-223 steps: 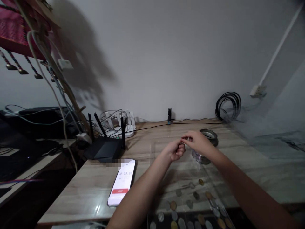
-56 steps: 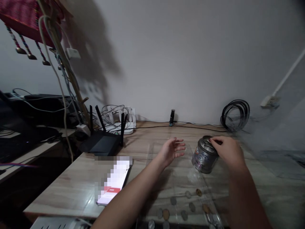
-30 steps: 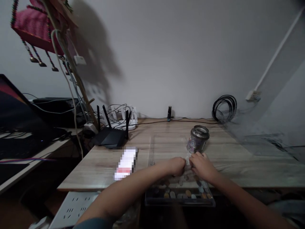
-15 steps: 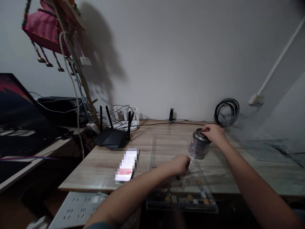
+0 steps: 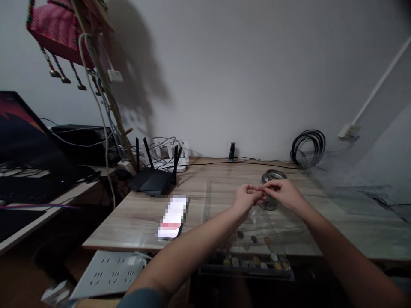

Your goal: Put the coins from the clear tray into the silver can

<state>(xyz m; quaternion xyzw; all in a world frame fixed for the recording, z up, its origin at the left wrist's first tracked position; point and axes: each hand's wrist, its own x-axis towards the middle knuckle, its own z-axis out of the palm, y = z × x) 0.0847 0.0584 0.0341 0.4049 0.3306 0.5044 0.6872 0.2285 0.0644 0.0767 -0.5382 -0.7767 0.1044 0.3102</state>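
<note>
Where the fingertips of the left hand (image 5: pixel 246 197) and right hand (image 5: pixel 281 193) meet, both pinch something small, perhaps a coin, before a round metal tin (image 5: pixel 271 189) on the wood-grain worktop (image 5: pixel 205 201); flat coins (image 5: pixel 253 250) lie nearer.

Dim room, soft blur, wide-angle bending at the edges.

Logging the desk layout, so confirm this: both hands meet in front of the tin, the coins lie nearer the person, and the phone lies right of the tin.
One detail is wrong: the phone lies left of the tin, not right. The head view shows it. The hands, left and right, do meet in front of the tin, and the coins lie nearer the person.
</note>
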